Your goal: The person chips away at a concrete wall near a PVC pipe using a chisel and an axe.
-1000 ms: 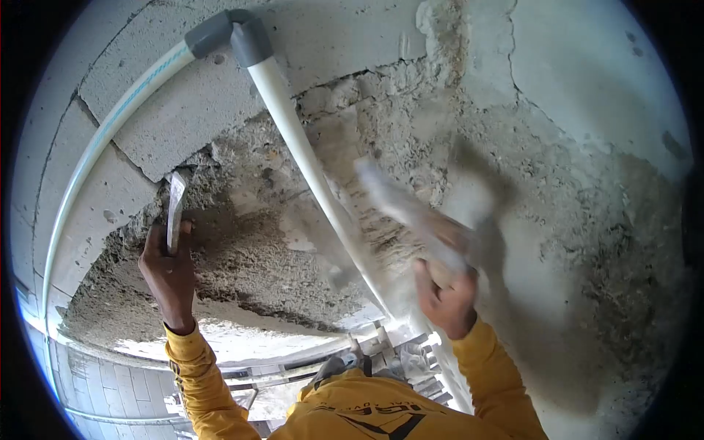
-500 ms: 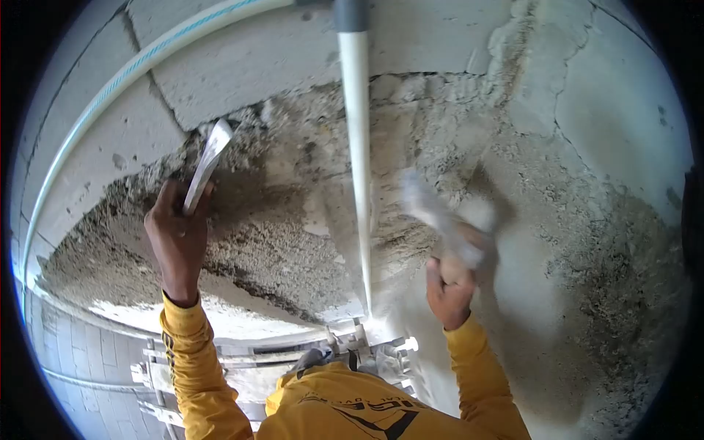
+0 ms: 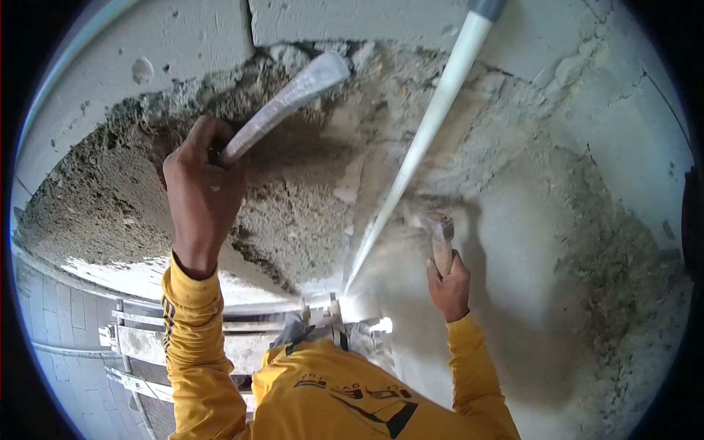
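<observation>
My left hand (image 3: 205, 187) is closed around a flat metal chisel (image 3: 286, 106) in front of the rough, broken mortar (image 3: 293, 209). The chisel's flared end points up and to the right; its other end is hidden in my fist. Lower and to the right, my right hand (image 3: 449, 290) grips the short wooden handle of a hammer (image 3: 441, 231). The metal hammer head is up, apart from the chisel, over a smoother grey surface (image 3: 506, 257).
A white pipe (image 3: 418, 150) with a grey fitting runs slantwise between my hands. Pale blocks (image 3: 352, 22) border the mortar above. At the left edge curves a light hose (image 3: 55, 73). Scaffold rails (image 3: 143, 345) lie below at the left.
The view has shifted, and the pipe now slants. My left hand appears closer, with the chisel tilted farther right. The hammer, blurred before, has turned and its head is now clearer.
</observation>
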A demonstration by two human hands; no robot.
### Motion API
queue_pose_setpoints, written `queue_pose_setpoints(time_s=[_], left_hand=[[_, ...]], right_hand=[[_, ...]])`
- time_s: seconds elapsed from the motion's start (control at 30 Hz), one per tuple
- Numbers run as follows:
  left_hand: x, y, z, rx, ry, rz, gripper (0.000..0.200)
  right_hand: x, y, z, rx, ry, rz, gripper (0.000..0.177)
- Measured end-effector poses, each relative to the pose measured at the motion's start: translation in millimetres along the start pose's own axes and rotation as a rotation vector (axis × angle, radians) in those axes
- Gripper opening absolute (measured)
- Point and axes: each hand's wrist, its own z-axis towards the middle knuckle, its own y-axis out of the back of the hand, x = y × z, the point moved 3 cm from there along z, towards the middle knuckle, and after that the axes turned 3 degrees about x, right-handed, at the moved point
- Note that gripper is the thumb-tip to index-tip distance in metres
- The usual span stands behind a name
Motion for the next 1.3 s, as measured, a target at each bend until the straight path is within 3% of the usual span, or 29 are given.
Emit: queue_pose_setpoints(time_s=[0.1, 0.13, 0.2, 0.23, 0.33, 0.37, 0.4, 0.47, 0.53, 0.57, 0.67, 0.7, 0.8, 0.9, 1.17, 1.27, 1.3], left_hand=[[9.3, -16.3, -34.0, -0.011, -0.163, -0.117, 0.019], [23.2, -30.9, -58.8, 0.047, -0.169, -0.168, 0.025], [45.3, -58.0, -118.9, 0.375, 0.045, -0.473, 0.019], [46.0, -68.9, -147.1, 0.413, 0.093, -0.623, 0.008], [62.6, -103.1, -235.0, 0.685, 0.319, -0.771, 0.019], [66.5, -115.6, -264.0, 0.803, 0.489, -0.846, 0.015], [64.6, -118.0, -276.7, 0.915, 0.521, -0.836, 0.015], [63.4, -142.9, -314.6, 0.952, 0.637, -0.981, 0.014], [52.7, -164.9, -324.5, 0.885, 0.663, -1.042, 0.018], [58.8, -188.1, -341.6, 0.945, 0.606, -0.986, 0.018], [42.8, -227.7, -335.4, 0.918, 0.699, -0.963, 0.016], [43.1, -257.2, -351.6, 0.800, 0.635, -1.047, 0.016], [21.0, -312.9, -363.5, 0.542, 0.701, -1.214, 0.023], [-3.4, -295.5, -324.1, 0.853, 1.125, -1.089, 0.036], [-17.5, -343.5, -346.6, 0.596, 1.276, -1.228, 0.052], [-20.2, -349.0, -341.9, 0.535, 1.325, -1.198, 0.034], [-23.4, -348.2, -341.7, 0.476, 1.302, -1.189, 0.034]], right_hand=[[2.1, -5.8, -34.4, -0.134, -0.041, 0.156, 0.023], [-12.5, -14.4, -51.6, -0.117, -0.147, 0.099, 0.023], [-47.0, -32.8, -101.7, -0.053, -0.379, 0.014, 0.027], [-56.7, -39.6, -126.0, 0.003, -0.502, -0.020, 0.030], [-108.3, -77.1, -227.8, 0.221, -0.837, -0.094, 0.042], [-140.3, -94.9, -282.5, 0.273, -0.820, -0.084, 0.036], [-140.5, -100.2, -312.8, 0.405, -0.808, -0.149, 0.035], [-117.7, -101.6, -355.9, 0.743, -0.757, -0.350, 0.041], [-88.8, -97.0, -386.3, 0.805, -0.780, -0.370, 0.045], [-81.1, -95.8, -396.0, 0.817, -0.812, -0.359, 0.045], [-81.5, -98.9, -415.4, 0.837, -0.894, -0.345, 0.045], [-82.1, -99.0, -417.5, 0.837, -0.917, -0.340, 0.045], [-87.0, -98.7, -423.4, 0.832, -0.969, -0.329, 0.045], [-96.0, -96.1, -433.1, 0.831, -0.996, -0.317, 0.045], [-127.4, -73.8, -462.2, 0.911, -1.010, -0.329, 0.047], [-138.8, -54.8, -463.9, 0.877, -0.846, -0.382, 0.047], [-146.6, -47.7, -466.4, 0.901, -0.928, -0.348, 0.046]])
